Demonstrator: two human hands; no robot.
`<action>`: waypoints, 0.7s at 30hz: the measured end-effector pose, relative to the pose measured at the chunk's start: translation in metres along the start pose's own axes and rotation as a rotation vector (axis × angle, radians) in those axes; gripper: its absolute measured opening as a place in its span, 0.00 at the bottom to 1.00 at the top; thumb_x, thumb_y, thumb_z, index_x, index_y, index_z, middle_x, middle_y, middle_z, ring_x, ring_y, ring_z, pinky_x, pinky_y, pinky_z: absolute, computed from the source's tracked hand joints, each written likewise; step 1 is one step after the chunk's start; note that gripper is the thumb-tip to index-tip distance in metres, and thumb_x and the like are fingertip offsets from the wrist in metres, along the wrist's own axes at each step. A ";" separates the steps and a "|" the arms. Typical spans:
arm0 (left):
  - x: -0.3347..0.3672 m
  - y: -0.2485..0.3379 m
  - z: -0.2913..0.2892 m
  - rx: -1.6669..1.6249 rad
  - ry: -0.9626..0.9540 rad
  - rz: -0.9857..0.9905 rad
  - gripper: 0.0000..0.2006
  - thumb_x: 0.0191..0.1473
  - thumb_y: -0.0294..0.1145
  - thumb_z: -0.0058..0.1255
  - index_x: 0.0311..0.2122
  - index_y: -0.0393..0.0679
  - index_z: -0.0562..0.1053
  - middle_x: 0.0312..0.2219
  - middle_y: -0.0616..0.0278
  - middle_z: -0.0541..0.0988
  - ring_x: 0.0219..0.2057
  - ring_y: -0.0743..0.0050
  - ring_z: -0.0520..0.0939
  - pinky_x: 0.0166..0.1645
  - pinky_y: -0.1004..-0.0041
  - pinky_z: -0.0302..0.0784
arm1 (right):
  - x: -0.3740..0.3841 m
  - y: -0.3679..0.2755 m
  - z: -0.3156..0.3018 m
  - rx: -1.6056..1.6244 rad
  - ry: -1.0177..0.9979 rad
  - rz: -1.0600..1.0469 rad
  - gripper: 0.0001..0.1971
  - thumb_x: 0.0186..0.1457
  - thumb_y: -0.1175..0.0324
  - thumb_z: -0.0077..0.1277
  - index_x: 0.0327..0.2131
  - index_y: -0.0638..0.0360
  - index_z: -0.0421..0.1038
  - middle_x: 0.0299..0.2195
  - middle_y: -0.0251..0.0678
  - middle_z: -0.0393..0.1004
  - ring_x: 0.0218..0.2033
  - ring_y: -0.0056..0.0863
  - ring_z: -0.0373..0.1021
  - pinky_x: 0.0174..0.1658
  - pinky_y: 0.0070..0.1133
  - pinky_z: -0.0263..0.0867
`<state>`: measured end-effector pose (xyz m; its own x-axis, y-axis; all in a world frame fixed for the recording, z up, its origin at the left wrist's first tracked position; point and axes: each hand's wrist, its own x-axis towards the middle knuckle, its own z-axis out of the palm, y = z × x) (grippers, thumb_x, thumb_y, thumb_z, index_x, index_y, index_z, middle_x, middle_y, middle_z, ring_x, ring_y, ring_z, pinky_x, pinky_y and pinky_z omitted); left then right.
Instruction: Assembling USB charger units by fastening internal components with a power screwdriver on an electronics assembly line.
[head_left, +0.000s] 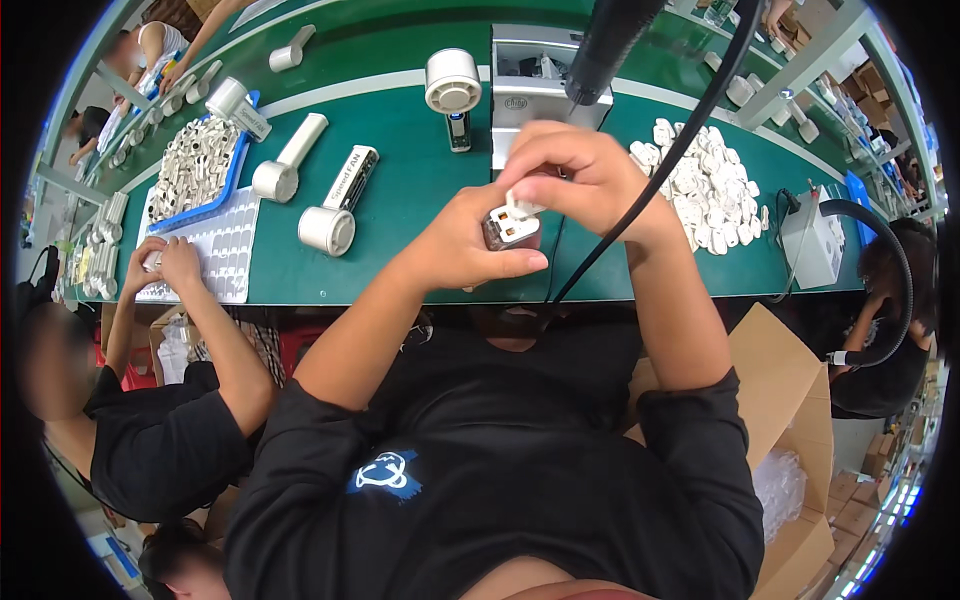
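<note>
My left hand [462, 245] is wrapped round a small device, apparently a handheld fan's handle [513, 232], above the front edge of the green bench. Its white end faces up and shows small openings with metallic bits inside. A small white plastic piece [522, 206] sits at the far side of that end, pinched between the thumb and fingers of my right hand [580, 172]. Whether the piece is seated or just touching, I cannot tell. Most of the device is hidden in my left palm. A black electric screwdriver [612, 50] hangs beyond my right hand.
A grey-white box machine [545, 85] stands behind my hands. Right of it lies a pile of white plastic caps [712, 195]. A black cable [668, 165] crosses my right forearm. White handheld fans [328, 230] rest leftward, beside a co-worker's hands [165, 262] and a blue tray [238, 160].
</note>
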<state>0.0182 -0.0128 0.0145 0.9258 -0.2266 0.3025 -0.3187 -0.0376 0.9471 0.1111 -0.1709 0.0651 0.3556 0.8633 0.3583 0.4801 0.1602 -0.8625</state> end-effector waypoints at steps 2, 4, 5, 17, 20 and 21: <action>0.001 -0.008 -0.004 -0.040 -0.041 -0.017 0.23 0.37 0.35 0.63 0.40 0.40 0.70 0.26 0.65 0.75 0.28 0.77 0.75 0.33 0.77 0.70 | 0.005 0.003 0.010 -0.006 -0.016 0.010 0.06 0.47 0.72 0.52 0.30 0.60 0.74 0.36 0.36 0.67 0.38 0.25 0.65 0.41 0.19 0.61; 0.003 -0.007 -0.003 -0.053 -0.021 0.014 0.23 0.37 0.35 0.63 0.40 0.40 0.70 0.28 0.64 0.74 0.30 0.76 0.74 0.35 0.77 0.70 | 0.007 0.004 0.019 0.037 -0.028 0.068 0.07 0.47 0.70 0.52 0.31 0.60 0.75 0.40 0.39 0.66 0.40 0.28 0.65 0.43 0.21 0.61; 0.003 -0.006 -0.003 -0.058 -0.003 0.048 0.22 0.37 0.35 0.64 0.40 0.40 0.70 0.31 0.63 0.74 0.33 0.75 0.74 0.37 0.76 0.70 | 0.008 0.004 0.021 0.016 -0.055 0.045 0.07 0.47 0.70 0.52 0.31 0.60 0.75 0.40 0.39 0.67 0.41 0.28 0.65 0.44 0.22 0.61; -0.010 -0.030 -0.003 -0.202 -0.087 0.130 0.28 0.49 0.44 0.50 0.52 0.39 0.61 0.39 0.60 0.69 0.40 0.73 0.70 0.45 0.74 0.65 | -0.016 0.019 0.037 -0.138 0.329 -0.061 0.09 0.41 0.75 0.54 0.30 0.65 0.72 0.34 0.41 0.70 0.38 0.30 0.66 0.40 0.21 0.62; -0.019 -0.013 -0.004 -0.035 -0.070 0.124 0.25 0.50 0.49 0.47 0.45 0.40 0.63 0.36 0.59 0.68 0.39 0.68 0.69 0.43 0.71 0.64 | -0.027 0.025 0.018 -0.286 0.738 -0.342 0.04 0.49 0.75 0.46 0.25 0.67 0.67 0.28 0.39 0.68 0.31 0.27 0.63 0.36 0.21 0.60; -0.019 -0.014 -0.001 0.026 -0.006 0.182 0.25 0.50 0.51 0.46 0.44 0.40 0.63 0.36 0.57 0.67 0.38 0.66 0.69 0.43 0.70 0.64 | -0.029 0.023 -0.007 -0.388 0.931 -0.370 0.08 0.53 0.71 0.41 0.26 0.67 0.65 0.28 0.39 0.65 0.30 0.26 0.60 0.37 0.20 0.57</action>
<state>0.0051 -0.0069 -0.0042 0.8510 -0.2382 0.4680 -0.4861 -0.0201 0.8737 0.1172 -0.1952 0.0374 0.5284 0.0618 0.8468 0.8469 0.0325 -0.5308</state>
